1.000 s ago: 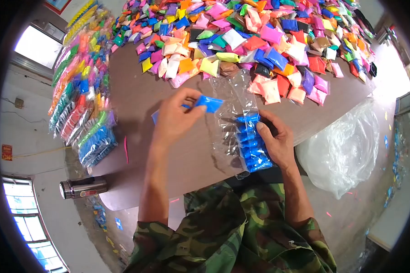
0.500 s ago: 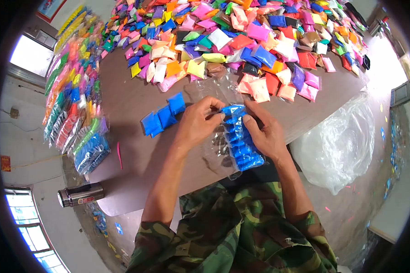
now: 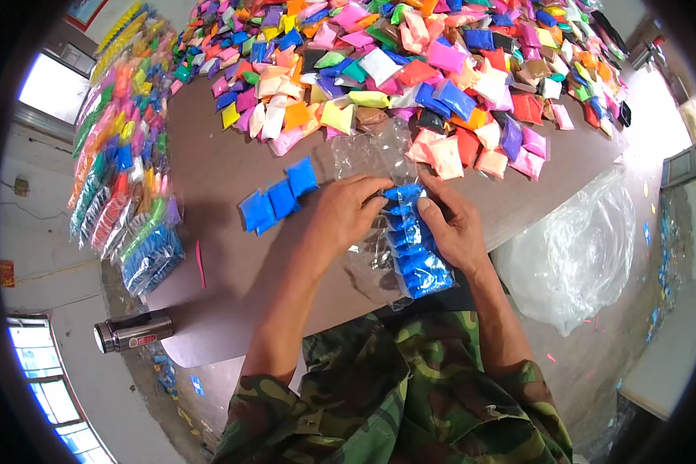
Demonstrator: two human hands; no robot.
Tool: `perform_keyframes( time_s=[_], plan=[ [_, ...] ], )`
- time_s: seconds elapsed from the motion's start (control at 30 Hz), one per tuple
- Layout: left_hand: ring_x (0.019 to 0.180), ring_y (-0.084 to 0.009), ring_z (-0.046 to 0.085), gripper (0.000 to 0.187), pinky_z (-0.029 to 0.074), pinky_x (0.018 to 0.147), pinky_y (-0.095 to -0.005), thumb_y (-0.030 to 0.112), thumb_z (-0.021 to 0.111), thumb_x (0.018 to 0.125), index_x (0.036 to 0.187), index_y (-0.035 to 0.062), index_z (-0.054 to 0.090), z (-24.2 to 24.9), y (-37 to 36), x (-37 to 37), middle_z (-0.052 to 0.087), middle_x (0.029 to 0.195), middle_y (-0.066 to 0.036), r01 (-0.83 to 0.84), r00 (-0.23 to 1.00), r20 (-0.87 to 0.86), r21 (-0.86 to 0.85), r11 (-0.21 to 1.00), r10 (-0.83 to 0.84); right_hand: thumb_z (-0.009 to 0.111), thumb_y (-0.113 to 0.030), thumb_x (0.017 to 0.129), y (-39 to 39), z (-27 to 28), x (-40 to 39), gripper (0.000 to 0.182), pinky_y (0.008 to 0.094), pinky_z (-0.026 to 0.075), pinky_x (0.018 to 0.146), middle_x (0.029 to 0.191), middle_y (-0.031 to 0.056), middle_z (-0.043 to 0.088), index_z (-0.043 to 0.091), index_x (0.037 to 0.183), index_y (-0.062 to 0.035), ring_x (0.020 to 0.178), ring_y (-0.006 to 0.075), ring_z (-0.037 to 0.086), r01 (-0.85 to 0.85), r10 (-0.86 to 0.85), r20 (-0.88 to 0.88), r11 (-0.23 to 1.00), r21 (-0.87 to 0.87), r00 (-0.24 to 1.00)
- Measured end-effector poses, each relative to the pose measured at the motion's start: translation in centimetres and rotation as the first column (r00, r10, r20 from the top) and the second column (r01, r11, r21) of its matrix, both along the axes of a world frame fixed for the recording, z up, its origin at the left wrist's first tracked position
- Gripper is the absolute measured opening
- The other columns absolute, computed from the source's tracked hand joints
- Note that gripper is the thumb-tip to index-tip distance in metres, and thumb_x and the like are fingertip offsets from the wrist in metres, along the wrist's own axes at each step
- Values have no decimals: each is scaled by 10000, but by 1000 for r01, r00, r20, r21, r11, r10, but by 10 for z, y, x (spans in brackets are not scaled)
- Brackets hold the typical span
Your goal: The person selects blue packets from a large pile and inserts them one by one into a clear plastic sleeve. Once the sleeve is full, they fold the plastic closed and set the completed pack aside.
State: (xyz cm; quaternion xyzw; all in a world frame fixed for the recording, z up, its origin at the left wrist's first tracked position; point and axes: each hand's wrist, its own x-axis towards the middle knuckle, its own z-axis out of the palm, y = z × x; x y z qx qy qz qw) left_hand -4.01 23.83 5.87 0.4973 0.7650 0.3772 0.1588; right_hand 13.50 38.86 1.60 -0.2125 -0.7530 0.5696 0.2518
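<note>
A clear plastic bag holding a row of several blue packets (image 3: 415, 247) lies near the table's front edge, between my hands. My left hand (image 3: 349, 210) pinches the bag's upper left side with thumb and fingertips. Along the upper right side, my right hand (image 3: 454, 220) grips the bag, its thumb pressed over the packets. The bag's empty clear film (image 3: 369, 157) spreads beyond and to the left of the row. Left of my left hand, a few loose blue packets (image 3: 280, 199) lie overlapping on the table.
A big heap of small colourful packets (image 3: 410, 69) covers the table's far side. Filled bags (image 3: 124, 155) are stacked along the left edge. A steel flask (image 3: 134, 332) and a pink stick (image 3: 200, 264) lie at the left front. A large clear plastic bag (image 3: 568, 247) sits at the right.
The row of blue packets sits slightly lower and farther right, with its lower packets bunched more flatly. Both hands keep hold of the bag; the left fingers have shifted slightly along its top.
</note>
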Motion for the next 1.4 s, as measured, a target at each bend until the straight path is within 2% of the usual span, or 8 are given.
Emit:
perform_keyframes(
  time_s=[0.27,0.4,0.5,0.7,0.8,0.9,1.0,1.4],
  plan=[
    [1004,-310,769,311,599,861,-388,16,690,954,1259,48,739,18,-21,2,780,1138,-164,-167,974,-124,165,972,188,744,-215,1024,-3,-3,-1,468,355,516,1080,1337,153,746,675,1432,4,1229,209,689,10,-10,-6,995,-102,1000],
    [1077,-350,754,380,595,915,-444,155,737,919,1289,73,739,48,-54,-59,772,1196,-207,-472,880,-208,-304,827,426,746,-226,1029,-2,-8,-2,466,346,524,1056,1300,136,756,677,1428,4,1196,189,690,21,-24,-22,989,-144,999],
    [1060,-319,765,448,601,921,-438,211,761,880,1306,76,732,22,-61,-91,773,1232,-195,-426,881,-373,-354,833,291,745,-237,1030,-5,-9,-3,458,348,526,1056,1294,136,760,688,1418,0,1193,187,694,28,-36,-46,985,-172,998],
    [1003,-291,763,477,603,898,-404,140,750,879,1343,47,690,22,-62,-99,794,1165,-155,-333,943,-101,-283,899,318,726,-264,1043,-4,-4,-1,438,355,529,1063,1305,139,763,706,1401,-12,1204,215,707,54,-59,-44,993,-108,997],
    [944,-284,755,346,599,850,-382,51,704,905,1251,41,722,56,-57,-64,793,1119,-134,-358,874,290,-163,920,391,721,-266,1043,-5,0,-1,441,356,528,1067,1309,142,761,705,1401,-9,1209,219,706,62,-65,-25,992,-108,998],
    [885,-289,749,236,593,803,-369,3,681,921,1147,28,741,52,-43,-40,779,1079,-139,-405,878,234,-107,908,419,720,-269,1040,-3,-3,-2,451,359,525,1071,1326,149,754,699,1407,-7,1220,223,701,49,-51,-24,995,-84,998],
    [835,-154,679,245,535,679,-311,52,729,942,1183,5,728,28,-47,-48,736,1055,-110,-284,931,-208,100,953,300,722,-267,1036,-4,-10,-4,462,359,522,1072,1323,151,751,691,1411,1,1216,222,698,63,-72,-73,991,-115,995],
    [915,-364,715,486,582,847,-479,299,834,887,1304,77,716,10,-65,-13,720,1197,-175,-374,771,-607,-186,909,193,739,-260,1033,-5,-9,-2,464,355,522,1064,1276,156,761,691,1401,18,1188,211,696,59,-75,-99,986,-153,992]
  ],
)
